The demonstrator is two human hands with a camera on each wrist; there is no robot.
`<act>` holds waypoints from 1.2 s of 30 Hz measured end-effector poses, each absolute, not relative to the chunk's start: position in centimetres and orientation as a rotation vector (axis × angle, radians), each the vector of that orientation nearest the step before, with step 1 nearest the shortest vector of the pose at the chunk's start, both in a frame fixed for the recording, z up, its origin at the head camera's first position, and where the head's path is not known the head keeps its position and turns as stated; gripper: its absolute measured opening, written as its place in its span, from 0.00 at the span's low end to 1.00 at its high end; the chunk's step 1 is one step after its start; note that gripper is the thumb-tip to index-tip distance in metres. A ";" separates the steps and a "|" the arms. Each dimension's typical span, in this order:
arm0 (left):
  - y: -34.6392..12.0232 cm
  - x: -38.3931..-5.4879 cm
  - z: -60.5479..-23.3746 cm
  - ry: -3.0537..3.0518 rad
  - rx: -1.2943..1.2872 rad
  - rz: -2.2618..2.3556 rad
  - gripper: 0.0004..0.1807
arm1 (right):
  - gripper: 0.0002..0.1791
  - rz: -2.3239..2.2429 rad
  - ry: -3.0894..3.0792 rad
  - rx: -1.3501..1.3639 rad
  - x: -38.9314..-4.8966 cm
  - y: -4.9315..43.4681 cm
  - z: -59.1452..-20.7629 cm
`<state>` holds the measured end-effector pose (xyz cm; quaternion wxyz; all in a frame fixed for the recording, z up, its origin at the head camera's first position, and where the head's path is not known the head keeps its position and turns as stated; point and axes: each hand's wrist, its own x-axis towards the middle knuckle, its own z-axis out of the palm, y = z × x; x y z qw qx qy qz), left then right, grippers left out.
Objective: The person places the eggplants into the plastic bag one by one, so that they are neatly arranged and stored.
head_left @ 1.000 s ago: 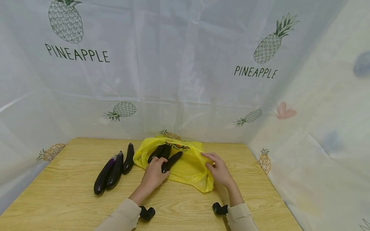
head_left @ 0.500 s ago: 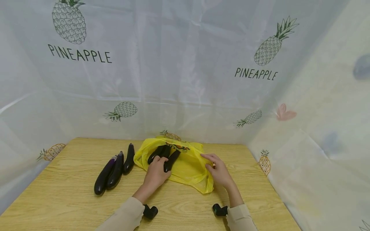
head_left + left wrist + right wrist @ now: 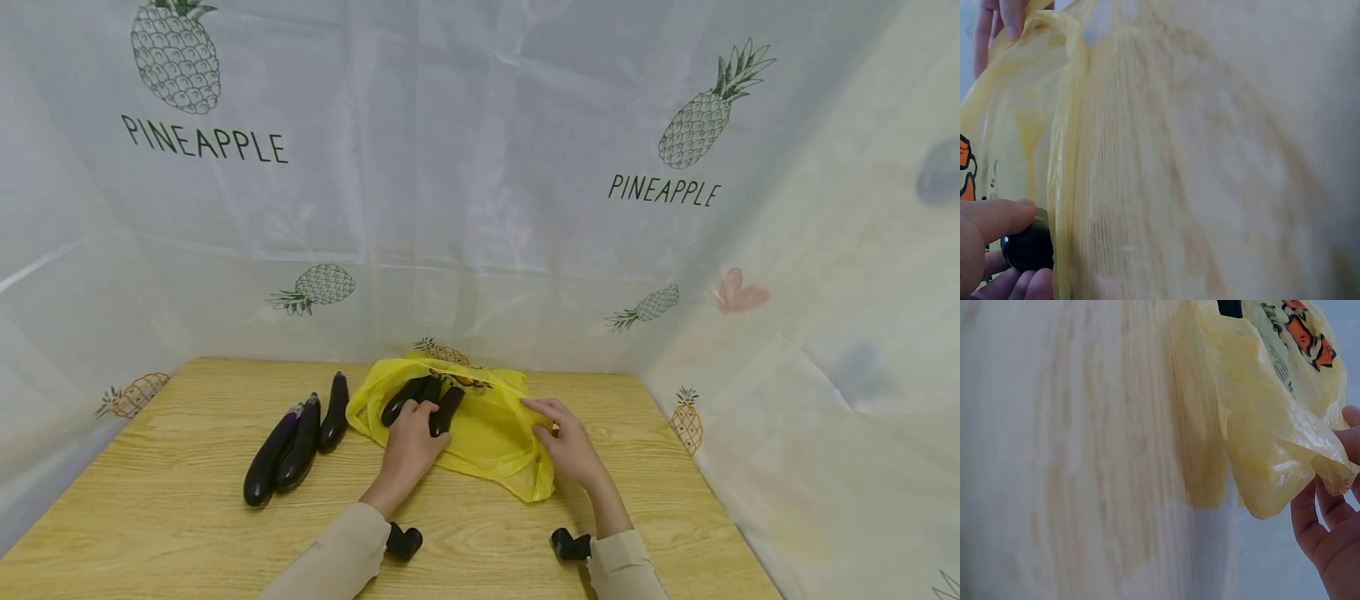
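Observation:
A yellow plastic bag (image 3: pixel 487 446) lies on the table with its mouth toward me. My left hand (image 3: pixel 407 446) reaches into the opening and grips a dark eggplant (image 3: pixel 447 408) between thumb and fingers. In the left wrist view, the rounded end of this eggplant (image 3: pixel 1030 250) shows between the thumb and curled fingers. Two more eggplants (image 3: pixel 402 400) lie inside the bag, left of the held one, partly hidden by my hand. At the bag's right side, my right hand (image 3: pixel 567 442) pinches the rim; the right wrist view shows the film between its thumb and fingers (image 3: pixel 1305 515).
Left of the bag, three eggplants lie on the wooden table (image 3: pixel 180 517): a purple-topped eggplant (image 3: pixel 272 458), an eggplant touching it (image 3: pixel 300 450) and another eggplant (image 3: pixel 334 417) close to the bag. A pineapple-print curtain (image 3: pixel 465 208) hangs behind the table.
My left hand has moved slightly right and deeper into the bag, taking the eggplant inward and turning it more upright in view. The right hand stays at the rim.

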<state>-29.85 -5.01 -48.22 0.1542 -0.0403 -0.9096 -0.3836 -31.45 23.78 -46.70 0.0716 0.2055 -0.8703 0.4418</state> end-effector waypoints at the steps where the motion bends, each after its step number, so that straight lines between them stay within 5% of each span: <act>1: -5.0 -29.9 -48.3 -2.601 -0.111 -1.106 0.26 | 0.28 1.328 -2.617 0.615 -31.4 23.8 -46.7; 15: -4.7 -30.5 -48.5 -2.525 0.031 -1.201 0.20 | 0.27 1.315 -2.621 0.622 -31.3 23.9 -46.4; 36: -4.5 -30.4 -48.5 -2.526 0.035 -1.202 0.25 | 0.27 1.327 -2.623 0.614 -31.2 23.7 -46.4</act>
